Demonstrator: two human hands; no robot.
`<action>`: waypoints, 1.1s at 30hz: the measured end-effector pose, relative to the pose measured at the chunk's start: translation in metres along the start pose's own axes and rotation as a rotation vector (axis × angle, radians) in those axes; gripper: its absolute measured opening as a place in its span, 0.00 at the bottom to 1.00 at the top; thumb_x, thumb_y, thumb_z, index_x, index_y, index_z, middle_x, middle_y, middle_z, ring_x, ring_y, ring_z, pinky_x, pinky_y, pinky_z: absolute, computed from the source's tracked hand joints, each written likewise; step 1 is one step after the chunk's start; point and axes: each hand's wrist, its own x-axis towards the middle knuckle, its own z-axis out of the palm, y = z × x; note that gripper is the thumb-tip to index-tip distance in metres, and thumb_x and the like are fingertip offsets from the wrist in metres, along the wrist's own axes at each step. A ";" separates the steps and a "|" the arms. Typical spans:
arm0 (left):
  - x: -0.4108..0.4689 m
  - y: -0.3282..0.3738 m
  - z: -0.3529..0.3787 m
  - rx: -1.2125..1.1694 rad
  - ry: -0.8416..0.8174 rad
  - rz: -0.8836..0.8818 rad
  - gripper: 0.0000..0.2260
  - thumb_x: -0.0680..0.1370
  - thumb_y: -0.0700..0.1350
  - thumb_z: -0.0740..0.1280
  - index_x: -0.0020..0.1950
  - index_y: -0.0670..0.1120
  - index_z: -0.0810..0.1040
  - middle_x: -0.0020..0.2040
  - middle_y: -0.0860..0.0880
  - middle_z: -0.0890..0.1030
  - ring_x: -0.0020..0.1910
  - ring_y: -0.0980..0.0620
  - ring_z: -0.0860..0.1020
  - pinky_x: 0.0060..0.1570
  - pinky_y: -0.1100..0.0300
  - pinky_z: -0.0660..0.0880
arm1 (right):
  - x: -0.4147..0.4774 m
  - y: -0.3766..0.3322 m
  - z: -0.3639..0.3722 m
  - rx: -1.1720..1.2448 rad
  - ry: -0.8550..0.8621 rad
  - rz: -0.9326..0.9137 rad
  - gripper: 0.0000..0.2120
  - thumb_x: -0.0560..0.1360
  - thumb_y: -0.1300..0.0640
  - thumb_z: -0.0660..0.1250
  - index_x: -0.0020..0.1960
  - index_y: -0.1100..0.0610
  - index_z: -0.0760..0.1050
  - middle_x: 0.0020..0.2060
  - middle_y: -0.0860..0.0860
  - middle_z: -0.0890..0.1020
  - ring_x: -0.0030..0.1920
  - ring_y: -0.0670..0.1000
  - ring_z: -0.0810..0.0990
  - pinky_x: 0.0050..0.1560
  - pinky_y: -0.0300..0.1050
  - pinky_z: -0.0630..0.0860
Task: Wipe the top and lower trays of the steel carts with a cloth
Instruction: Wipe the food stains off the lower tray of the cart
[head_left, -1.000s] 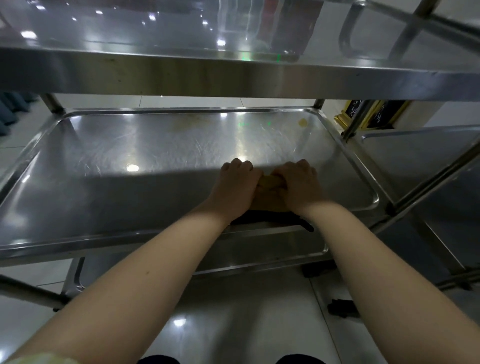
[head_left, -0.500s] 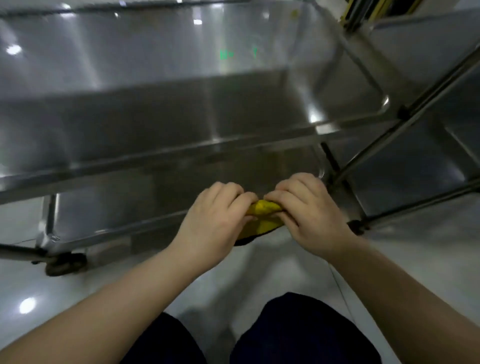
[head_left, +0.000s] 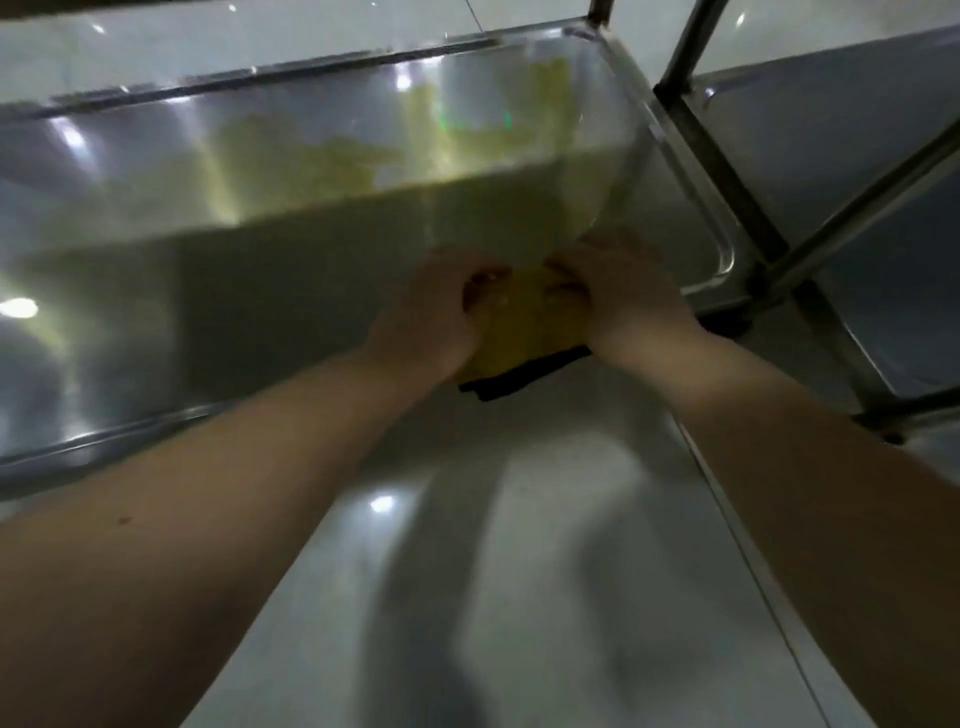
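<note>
Because the whole frame is soft with blur, fine detail is hard to read: the fingertips of both hands melt into the yellow cloth (head_left: 524, 332), and it cannot be told whether the black strip (head_left: 524, 378) along the cloth's lower edge is its backing or a separate layer. The left hand (head_left: 431, 312) and right hand (head_left: 628, 291) sit side by side at the centre of the frame, fingers bent over the cloth's upper part and gripping it from either side. The cloth lies at the near rim of the steel tray (head_left: 130, 434), right of the tray's middle, and the hands cover much of it. Both forearms run in from the bottom corners and are cut off by the frame edges. The tray fills the upper left and centre; its far rim crosses the top, its left end is cut off, and its surface shows smeared yellowish patches (head_left: 332, 156), white glints and two small green specks (head_left: 506, 122). A dark shape (head_left: 727, 325) behind the right wrist is too blurred to identify. At the upper right, steel posts (head_left: 727, 182) cross in front of a second tray (head_left: 841, 119), only partly visible. Glossy pale floor (head_left: 467, 597) fills the lower centre, carrying dim shadows and a bright reflection.
</note>
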 end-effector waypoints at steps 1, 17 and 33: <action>0.009 -0.009 0.002 -0.043 0.050 -0.075 0.11 0.81 0.46 0.64 0.63 0.49 0.80 0.61 0.46 0.79 0.59 0.46 0.77 0.56 0.62 0.69 | 0.011 0.003 0.007 -0.008 -0.035 0.047 0.15 0.79 0.60 0.62 0.64 0.52 0.76 0.62 0.55 0.74 0.65 0.60 0.69 0.64 0.54 0.67; 0.030 -0.083 0.010 0.555 0.024 -0.390 0.27 0.84 0.56 0.43 0.82 0.50 0.42 0.82 0.48 0.43 0.80 0.46 0.42 0.76 0.40 0.41 | 0.065 -0.028 0.065 -0.245 -0.223 0.063 0.30 0.75 0.27 0.37 0.74 0.30 0.35 0.79 0.46 0.37 0.77 0.65 0.35 0.72 0.69 0.35; 0.029 -0.078 0.008 0.545 0.006 -0.404 0.26 0.85 0.53 0.42 0.81 0.49 0.40 0.82 0.49 0.41 0.80 0.48 0.39 0.76 0.41 0.38 | 0.020 -0.021 0.059 -0.224 -0.212 0.086 0.30 0.72 0.29 0.34 0.73 0.27 0.33 0.79 0.42 0.41 0.78 0.60 0.37 0.74 0.64 0.38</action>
